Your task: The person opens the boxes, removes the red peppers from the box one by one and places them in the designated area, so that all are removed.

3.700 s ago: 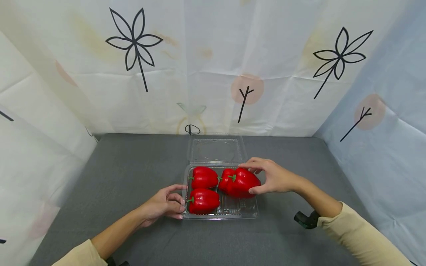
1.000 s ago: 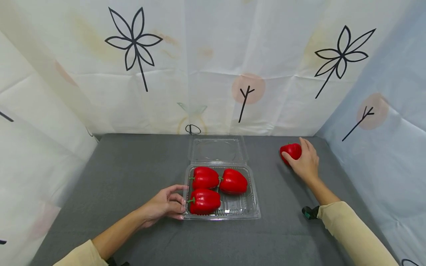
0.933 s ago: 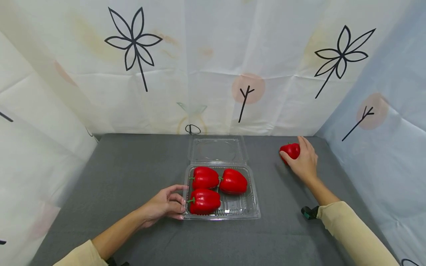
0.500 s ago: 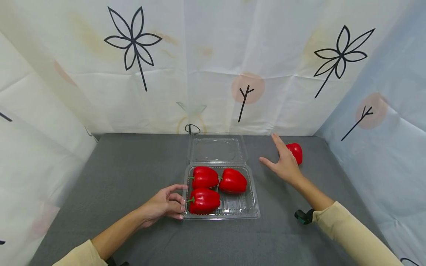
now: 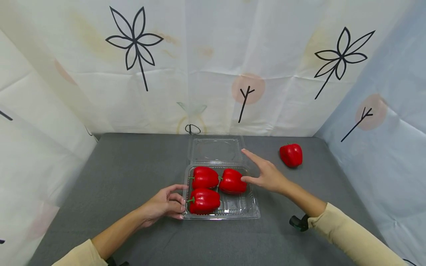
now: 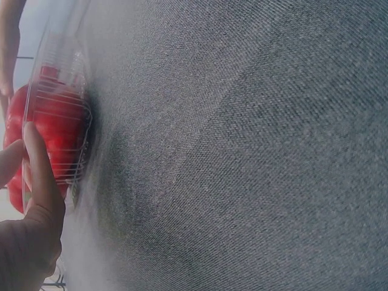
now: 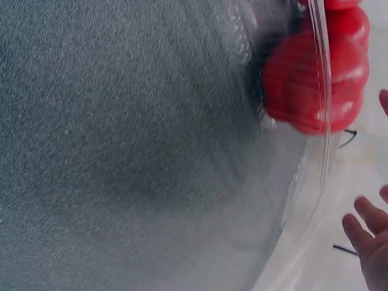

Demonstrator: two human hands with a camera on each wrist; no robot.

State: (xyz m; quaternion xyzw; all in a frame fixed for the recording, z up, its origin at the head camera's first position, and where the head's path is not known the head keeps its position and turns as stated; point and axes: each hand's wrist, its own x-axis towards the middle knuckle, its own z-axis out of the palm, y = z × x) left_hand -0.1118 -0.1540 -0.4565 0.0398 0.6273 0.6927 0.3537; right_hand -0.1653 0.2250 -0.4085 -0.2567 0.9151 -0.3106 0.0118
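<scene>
In the head view, a clear plastic clamshell container (image 5: 237,210) lies with its lid (image 5: 217,149) folded back. Three red bell peppers sit in it: back left (image 5: 204,178), front left (image 5: 204,201) and back right (image 5: 231,181). My left hand (image 5: 164,205) pinches the container's left rim, thumb and finger on either side of it in the left wrist view. My right hand (image 5: 267,176), thumb and fingers spread, hovers at the back right pepper and holds nothing; whether the thumb touches it I cannot tell. A fourth red bell pepper (image 5: 291,155) stands on the table to the right.
Grey cloth (image 5: 133,162) covers the table. A patterned white curtain (image 5: 213,66) hangs along the back edge, with more cloth walls at left and right. The raised container rim borders the peppers.
My right hand carried one bell pepper from the container to the table's back right, let it go and came back left over the container. My left hand has stayed put.
</scene>
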